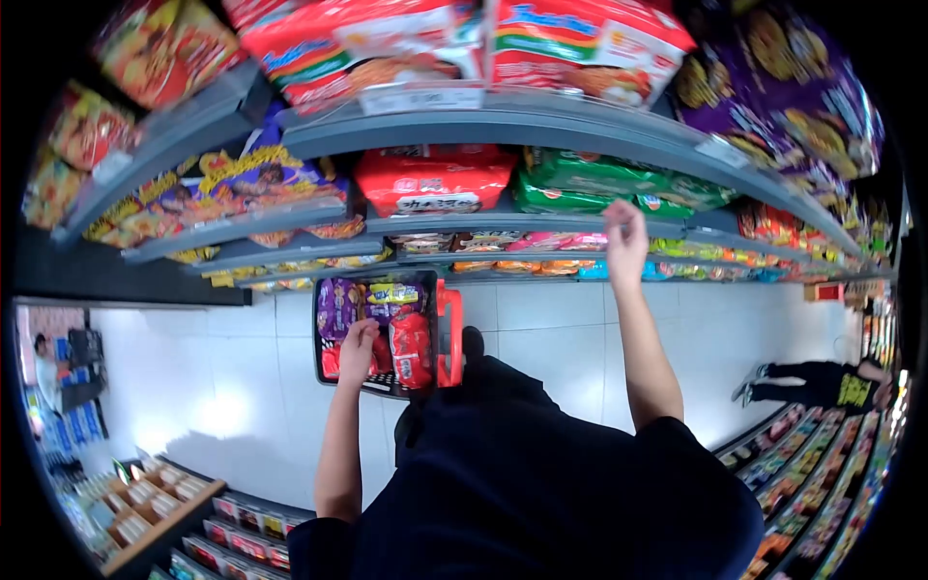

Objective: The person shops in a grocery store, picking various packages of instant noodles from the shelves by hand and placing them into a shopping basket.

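Note:
Over the black shopping basket (322, 379) on the floor hangs my left hand (359, 346), its fingers loosely bent with nothing visible in them. Inside the basket lie purple noodle packs (337, 307), a purple and yellow pack (394, 296) and a red pack (412, 348). The basket's red handle (450, 333) is folded to its right side. My right hand (627, 232) is raised in front of the shelf, beside the green noodle packs (590, 182). Its fingers are slightly curled and hold nothing that I can see; whether they touch a pack I cannot tell.
Red Indomie packs (590, 53) fill the upper shelf (522, 114). Red packs (435, 179) sit left of the green ones, purple packs (812, 87) at the right. One person (822, 382) stands at the right, another (48, 372) at far left. Display racks (159, 527) stand behind me.

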A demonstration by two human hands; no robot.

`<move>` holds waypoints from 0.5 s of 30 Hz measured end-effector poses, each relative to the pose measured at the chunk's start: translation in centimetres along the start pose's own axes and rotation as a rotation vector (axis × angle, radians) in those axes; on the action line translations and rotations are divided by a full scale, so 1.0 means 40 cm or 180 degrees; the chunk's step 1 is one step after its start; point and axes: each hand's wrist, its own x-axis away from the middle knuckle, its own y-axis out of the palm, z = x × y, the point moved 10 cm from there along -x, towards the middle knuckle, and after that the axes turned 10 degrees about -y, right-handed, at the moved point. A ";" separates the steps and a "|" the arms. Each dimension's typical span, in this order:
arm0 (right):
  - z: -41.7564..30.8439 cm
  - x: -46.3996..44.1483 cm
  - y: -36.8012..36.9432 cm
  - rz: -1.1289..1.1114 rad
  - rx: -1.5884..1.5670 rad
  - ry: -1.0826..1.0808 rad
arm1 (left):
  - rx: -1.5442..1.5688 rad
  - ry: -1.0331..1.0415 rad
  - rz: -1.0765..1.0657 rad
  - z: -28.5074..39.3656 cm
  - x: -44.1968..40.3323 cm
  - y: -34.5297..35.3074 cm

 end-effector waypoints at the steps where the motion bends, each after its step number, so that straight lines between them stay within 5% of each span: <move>1: 0.005 -0.023 -0.048 0.0296 -0.0244 -0.0007 | -0.0310 0.0174 -0.0147 0.053 -0.006 0.039; 6: -0.058 -0.138 -0.177 0.0979 0.0080 -0.0280 | -0.0826 0.1063 -0.0929 0.510 0.021 0.310; 12: -0.050 -0.203 -0.131 0.0481 -0.0395 0.0147 | -0.0537 0.2279 -0.0636 0.861 -0.046 0.579; 13: -0.043 -0.192 -0.110 0.0271 -0.0340 0.0527 | -0.0269 0.2226 -0.0862 0.902 -0.040 0.623; 15: -0.059 -0.172 -0.114 0.0369 0.0048 0.0133 | 0.0106 0.1799 -0.1099 0.937 -0.029 0.669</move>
